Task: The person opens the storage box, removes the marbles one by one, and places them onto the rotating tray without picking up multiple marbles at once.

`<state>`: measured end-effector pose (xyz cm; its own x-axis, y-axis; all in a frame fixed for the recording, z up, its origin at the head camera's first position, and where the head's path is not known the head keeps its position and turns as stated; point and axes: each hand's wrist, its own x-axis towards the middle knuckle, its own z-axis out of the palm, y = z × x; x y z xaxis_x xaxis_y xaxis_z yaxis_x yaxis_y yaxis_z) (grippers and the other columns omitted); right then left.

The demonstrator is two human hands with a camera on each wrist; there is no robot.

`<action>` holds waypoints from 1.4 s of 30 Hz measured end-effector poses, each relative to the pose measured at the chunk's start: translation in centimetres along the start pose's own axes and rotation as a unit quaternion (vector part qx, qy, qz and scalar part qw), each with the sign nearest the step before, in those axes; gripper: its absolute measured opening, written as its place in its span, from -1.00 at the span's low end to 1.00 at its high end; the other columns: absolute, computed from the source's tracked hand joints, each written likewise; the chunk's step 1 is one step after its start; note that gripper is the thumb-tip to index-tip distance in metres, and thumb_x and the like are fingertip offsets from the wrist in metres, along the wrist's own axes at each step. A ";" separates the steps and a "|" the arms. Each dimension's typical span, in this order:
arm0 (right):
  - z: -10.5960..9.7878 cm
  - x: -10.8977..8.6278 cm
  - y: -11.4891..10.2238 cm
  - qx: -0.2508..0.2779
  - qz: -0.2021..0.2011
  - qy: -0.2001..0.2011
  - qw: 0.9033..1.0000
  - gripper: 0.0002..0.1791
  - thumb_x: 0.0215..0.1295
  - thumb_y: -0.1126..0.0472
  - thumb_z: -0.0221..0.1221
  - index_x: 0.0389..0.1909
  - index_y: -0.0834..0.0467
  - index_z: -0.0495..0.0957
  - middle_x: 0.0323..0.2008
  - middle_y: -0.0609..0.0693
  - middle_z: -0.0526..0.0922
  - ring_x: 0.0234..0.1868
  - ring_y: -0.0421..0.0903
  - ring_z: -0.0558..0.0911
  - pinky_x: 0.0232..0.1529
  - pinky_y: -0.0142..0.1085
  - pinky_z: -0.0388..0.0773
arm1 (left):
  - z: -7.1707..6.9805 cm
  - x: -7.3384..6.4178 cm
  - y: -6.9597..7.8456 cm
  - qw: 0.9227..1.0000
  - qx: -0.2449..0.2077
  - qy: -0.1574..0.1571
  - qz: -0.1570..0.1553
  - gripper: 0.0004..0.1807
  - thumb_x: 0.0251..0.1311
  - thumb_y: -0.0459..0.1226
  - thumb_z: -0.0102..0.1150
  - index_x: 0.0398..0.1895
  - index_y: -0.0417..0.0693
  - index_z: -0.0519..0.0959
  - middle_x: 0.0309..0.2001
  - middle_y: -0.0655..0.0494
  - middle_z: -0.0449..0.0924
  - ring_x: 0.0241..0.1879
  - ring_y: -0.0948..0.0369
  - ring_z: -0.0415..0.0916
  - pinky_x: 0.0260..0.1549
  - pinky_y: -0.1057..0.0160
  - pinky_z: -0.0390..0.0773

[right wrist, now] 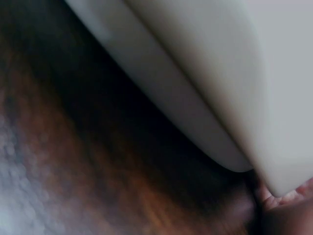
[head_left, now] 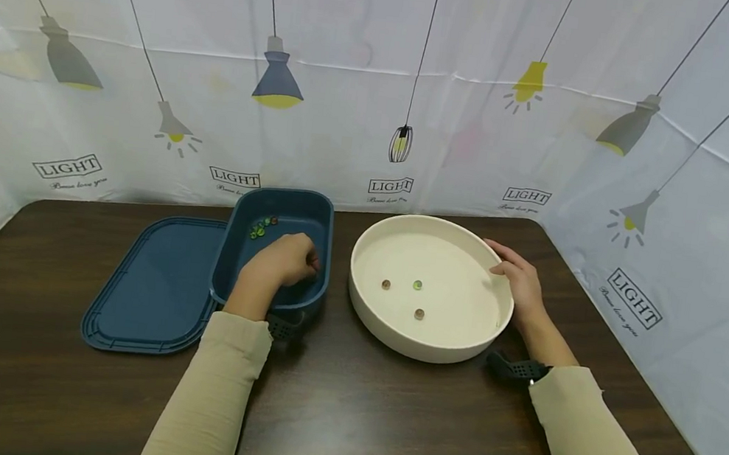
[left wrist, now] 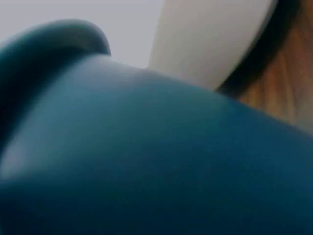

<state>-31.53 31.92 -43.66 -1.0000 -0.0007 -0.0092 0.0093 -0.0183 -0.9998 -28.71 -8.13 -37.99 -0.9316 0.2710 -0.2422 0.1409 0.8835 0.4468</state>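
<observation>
My left hand [head_left: 284, 258] reaches down into a dark blue rectangular box [head_left: 293, 209], near its right side. Its fingers are bent, and their tips are partly hidden, so whether they hold anything cannot be made out. Beyond that hand, several small green marbles [head_left: 257, 231] and a brown marble [head_left: 274, 221] lie on the box floor. My right hand [head_left: 522, 280] grips the right rim of a round cream bowl [head_left: 418, 348], thumb over the edge. Inside the bowl, two brownish marbles [head_left: 419, 313] and a green marble [head_left: 417, 285] lie apart. The left wrist view shows mostly blurred blue box wall [left wrist: 161, 142].
A dark blue lid [head_left: 159, 280] lies flat left of the box, against it. Box and bowl stand side by side with a narrow gap, on a dark wooden table [head_left: 344, 418]. A white curtain [head_left: 360, 19] printed with lamps hangs along the back and right edges.
</observation>
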 end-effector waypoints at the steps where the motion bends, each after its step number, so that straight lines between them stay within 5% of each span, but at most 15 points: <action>1: 0.0 0.0 0.0 0.001 0.002 0.000 1.000 -0.34 0.29 0.53 -0.11 0.44 0.23 0.37 0.16 -0.19 0.59 0.09 -0.33 0.62 -0.02 -0.53 0.61 | -0.2 -0.2 0.0 1.000 0.003 0.000 0.000 -0.85 0.38 -0.25 0.21 -0.15 -0.07 0.73 -0.11 0.03 0.72 -0.26 0.17 0.54 -0.22 0.21 0.54; 13: -0.1 -0.1 0.0 -0.002 0.011 0.003 1.000 -0.33 0.28 0.52 -0.11 0.45 0.21 0.36 0.20 -0.18 0.58 0.08 -0.35 0.61 -0.02 -0.54 0.60 | -2.0 -1.4 0.6 0.999 -0.016 0.039 0.022 -0.73 0.45 -0.13 0.14 -0.14 -0.10 0.74 -0.11 -0.01 0.72 -0.32 0.17 0.55 -0.30 0.22 0.54; 27: 0.0 -0.1 0.2 0.012 0.000 -0.007 1.000 -0.34 0.29 0.52 -0.10 0.44 0.21 0.36 0.15 -0.18 0.59 0.09 -0.29 0.64 -0.04 -0.50 0.63 | -2.8 -2.7 3.1 0.994 -0.035 0.083 0.056 -0.82 0.39 -0.21 0.22 -0.06 -0.05 0.68 -0.04 0.02 0.70 -0.01 0.06 0.63 0.06 0.01 0.60; 42: 0.0 -0.1 -0.2 -0.010 0.005 0.002 1.000 -0.34 0.29 0.50 -0.08 0.44 0.18 0.38 0.21 -0.16 0.57 0.12 -0.29 0.61 -0.02 -0.51 0.61 | -2.3 -2.2 5.4 0.989 -0.044 0.111 0.088 -0.86 0.28 -0.21 0.35 -0.15 0.00 0.65 -0.20 0.09 0.64 -0.18 0.13 0.56 -0.14 0.11 0.59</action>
<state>-31.42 31.95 -43.45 -0.9998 0.0033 -0.0199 0.0199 0.0026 -0.9998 -26.67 -4.80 -33.03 -0.9470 0.3193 0.0364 0.2874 0.7907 0.5406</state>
